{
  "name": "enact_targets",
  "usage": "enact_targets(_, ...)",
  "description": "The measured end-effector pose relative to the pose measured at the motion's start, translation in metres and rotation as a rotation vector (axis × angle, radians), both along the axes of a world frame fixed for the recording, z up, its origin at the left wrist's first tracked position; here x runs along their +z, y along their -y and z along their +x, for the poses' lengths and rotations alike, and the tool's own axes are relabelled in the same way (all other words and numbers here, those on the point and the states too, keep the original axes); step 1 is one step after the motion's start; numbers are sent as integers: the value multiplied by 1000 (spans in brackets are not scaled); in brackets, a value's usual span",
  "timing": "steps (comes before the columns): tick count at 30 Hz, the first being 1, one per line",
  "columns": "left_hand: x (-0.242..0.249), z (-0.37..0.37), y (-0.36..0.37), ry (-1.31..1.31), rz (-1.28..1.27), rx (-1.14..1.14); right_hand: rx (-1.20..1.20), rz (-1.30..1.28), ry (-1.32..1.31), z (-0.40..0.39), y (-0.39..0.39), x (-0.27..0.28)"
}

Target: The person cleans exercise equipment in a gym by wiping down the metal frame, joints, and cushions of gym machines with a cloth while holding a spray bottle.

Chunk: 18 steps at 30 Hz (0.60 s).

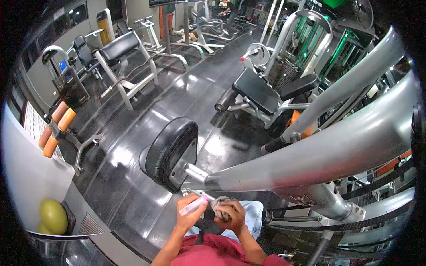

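Note:
Close in front of my body, my left hand (186, 216) is closed around a small translucent bottle (193, 207) with a pinkish end that points toward my right hand. My right hand (235, 214) grips a crumpled greyish cloth (219, 202), part of it hidden by the fingers. The two hands are a short distance apart. Just beyond them stands a black padded cushion (171, 148) on a metal stem, fixed to a thick silver machine arm (310, 155).
A black-padded machine (259, 91) stands beyond the silver arm. At left are a bench frame (120, 46), orange foam rollers (66, 119) and a green ball (53, 216). The dark floor (133, 137) is shiny. A person (230, 11) is far back.

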<state>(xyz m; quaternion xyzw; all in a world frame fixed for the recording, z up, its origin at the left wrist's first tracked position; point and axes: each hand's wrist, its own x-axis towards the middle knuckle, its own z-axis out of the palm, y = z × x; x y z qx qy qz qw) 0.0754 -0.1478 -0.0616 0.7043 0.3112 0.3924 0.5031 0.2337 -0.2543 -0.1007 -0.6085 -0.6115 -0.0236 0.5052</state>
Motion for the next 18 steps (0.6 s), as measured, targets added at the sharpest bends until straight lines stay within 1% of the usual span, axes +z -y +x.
enact_targets(1,-1,-4,0,5,-3,6,24,82,123,-5,0,22)
enact_targets(2,-4,-10,1,-3,-109,20,-58,121,186,-11,1,39)
enact_targets(3,-6,-16,1,-11,-216,33,-44,190,393,-13,-3,78)
enact_targets(5,-11,-30,0,-7,-266,47,-39,69,253,-22,-9,116)
enact_targets(6,-13,-37,-1,-8,-313,57,-35,68,256,-25,-18,132)
enact_targets(7,-15,-42,-1,-10,-363,66,25,-66,339,-27,-27,146)
enact_targets(8,-17,-47,-2,3,-311,86,83,-200,421,-29,-35,154)
enact_targets(9,-18,-51,-3,6,-312,88,85,-201,423,-29,-43,154)
enact_targets(11,-18,-59,-4,-2,-379,142,156,-470,871,-28,-56,149)
enact_targets(12,-19,-62,-6,35,-339,145,179,-561,950,-27,-58,149)
enact_targets(13,-19,-66,-7,36,-337,151,183,-556,952,-25,-61,145)
enact_targets(15,-20,-73,-6,26,-323,203,82,-609,1140,-18,-66,138)
enact_targets(16,-21,-75,-6,31,-327,213,78,-630,1150,-15,-69,139)
enact_targets(18,-23,-77,-5,69,-431,221,60,-649,1166,-16,-78,134)
